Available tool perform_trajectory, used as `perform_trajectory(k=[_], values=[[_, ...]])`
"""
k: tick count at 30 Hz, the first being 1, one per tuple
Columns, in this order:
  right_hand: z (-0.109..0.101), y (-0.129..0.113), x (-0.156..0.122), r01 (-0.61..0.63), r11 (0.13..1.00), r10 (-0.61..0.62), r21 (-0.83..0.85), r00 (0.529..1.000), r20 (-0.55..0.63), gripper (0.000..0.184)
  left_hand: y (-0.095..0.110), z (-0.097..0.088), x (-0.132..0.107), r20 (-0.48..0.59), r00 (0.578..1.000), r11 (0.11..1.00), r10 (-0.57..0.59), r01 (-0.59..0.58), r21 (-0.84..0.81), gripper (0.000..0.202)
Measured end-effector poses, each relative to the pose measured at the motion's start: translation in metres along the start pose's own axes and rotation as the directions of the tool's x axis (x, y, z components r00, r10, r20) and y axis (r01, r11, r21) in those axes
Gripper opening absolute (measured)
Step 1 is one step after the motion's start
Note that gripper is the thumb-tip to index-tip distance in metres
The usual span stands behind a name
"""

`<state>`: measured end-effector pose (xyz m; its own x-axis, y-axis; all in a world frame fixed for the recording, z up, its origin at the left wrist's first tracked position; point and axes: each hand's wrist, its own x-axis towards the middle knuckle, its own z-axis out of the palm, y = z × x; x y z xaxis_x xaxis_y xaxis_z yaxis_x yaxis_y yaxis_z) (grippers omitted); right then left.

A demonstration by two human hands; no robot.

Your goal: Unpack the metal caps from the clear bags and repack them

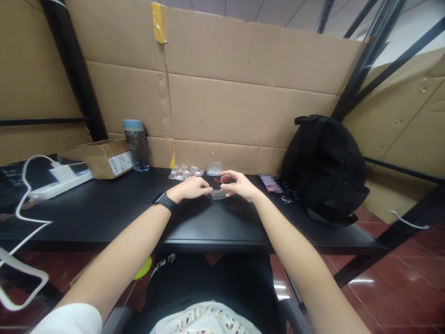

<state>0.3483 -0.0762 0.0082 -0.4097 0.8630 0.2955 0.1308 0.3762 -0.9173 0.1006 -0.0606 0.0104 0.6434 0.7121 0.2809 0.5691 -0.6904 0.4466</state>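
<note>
My left hand (195, 187) is closed, its fingertips at the left end of a small clear plastic case (218, 195) low over the black table. My right hand (239, 185) pinches a small, thin silvery piece (221, 180) between thumb and fingers, just above the case. A red cord (217, 180) shows beside that piece; whether the two are joined I cannot tell. Behind my hands stands another clear plastic box (215, 168). Several small clear packets with red bits inside (186, 172) lie to its left.
A blue-lidded bottle (136, 146), an open cardboard box (106, 158) and a white power strip (60, 184) stand on the left. A black backpack (325, 167) stands on the right, beside a pinkish packet (271, 183) and small keys (285, 199). Cardboard (222, 102) walls the back.
</note>
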Motion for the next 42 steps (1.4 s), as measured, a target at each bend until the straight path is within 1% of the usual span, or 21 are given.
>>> perform_trajectory(k=[2,4,6,9,12,15,17,19,21,24,26,27,29,31,34,39,42], values=[[-0.004,0.000,0.000,-0.014,1.000,0.014,-0.008,1.000,0.001,0.052,0.000,0.000,-0.001,0.052,0.997,0.997,0.053,-0.050,-0.053,0.030],[-0.007,0.002,0.000,-0.026,1.000,0.026,-0.012,0.999,-0.024,0.051,-0.001,0.005,0.000,0.046,0.994,0.992,0.100,-0.096,-0.080,0.025],[-0.008,0.004,0.001,-0.031,0.999,0.031,-0.011,0.998,-0.055,0.051,-0.002,0.013,0.003,0.031,0.988,0.988,0.150,-0.149,-0.035,0.026],[-0.009,0.006,0.003,-0.024,1.000,0.023,-0.011,0.997,-0.078,0.054,-0.004,0.025,0.007,0.046,0.977,0.974,0.207,-0.210,0.081,0.032],[-0.009,0.007,0.005,0.003,0.999,-0.007,-0.042,0.994,-0.112,0.054,-0.007,0.035,0.010,0.039,0.982,0.972,0.184,-0.188,0.139,0.033],[-0.010,0.008,0.007,0.052,0.994,-0.067,-0.092,0.983,-0.171,0.054,-0.005,0.039,0.011,0.004,0.986,0.977,0.168,-0.167,0.134,0.023],[-0.010,0.009,0.008,0.082,0.991,-0.102,-0.102,0.972,-0.210,0.055,0.000,0.039,0.011,0.017,0.987,0.974,0.161,-0.162,0.157,0.018],[-0.010,0.012,0.010,0.102,0.990,-0.122,-0.099,0.967,-0.223,0.055,0.006,0.037,0.010,0.057,0.991,0.969,0.119,-0.128,0.210,0.020],[-0.011,0.017,0.013,0.111,0.988,-0.133,-0.112,0.967,-0.218,0.054,0.011,0.034,0.008,0.111,0.993,0.966,0.049,-0.076,0.248,0.021],[-0.014,0.023,0.015,0.109,0.974,-0.145,-0.199,0.974,-0.175,0.052,0.015,0.029,0.006,0.212,0.977,0.967,-0.014,-0.041,0.250,0.030],[-0.019,0.023,0.014,0.112,0.933,-0.155,-0.342,0.983,-0.102,0.049,0.016,0.027,0.004,0.254,0.966,0.963,-0.039,-0.031,0.266,0.038],[-0.022,0.022,0.013,0.117,0.894,-0.158,-0.432,0.986,-0.060,0.048,0.016,0.027,0.004,0.264,0.962,0.958,-0.064,-0.015,0.285,0.042],[-0.026,0.016,0.008,0.130,0.787,-0.151,-0.603,0.988,0.016,0.045,0.016,0.026,0.003,0.272,0.954,0.944,-0.126,0.031,0.329,0.047],[-0.029,0.009,0.003,0.125,0.688,-0.118,-0.715,0.991,0.060,0.045,0.018,0.025,0.002,0.285,0.941,0.929,-0.181,0.069,0.363,0.050],[-0.030,-0.001,-0.003,0.092,0.600,-0.036,-0.795,0.995,0.088,0.045,0.023,0.024,0.000,0.310,0.925,0.921,-0.218,0.091,0.378,0.053],[-0.029,-0.003,-0.004,0.003,0.493,0.084,-0.870,0.995,0.051,0.041,0.029,0.024,0.000,0.319,0.921,0.923,-0.224,0.096,0.372,0.053],[-0.029,-0.003,-0.004,-0.040,0.467,0.133,-0.883,0.991,0.025,0.041,0.025,0.024,0.001,0.307,0.930,0.936,-0.201,0.090,0.340,0.051]])
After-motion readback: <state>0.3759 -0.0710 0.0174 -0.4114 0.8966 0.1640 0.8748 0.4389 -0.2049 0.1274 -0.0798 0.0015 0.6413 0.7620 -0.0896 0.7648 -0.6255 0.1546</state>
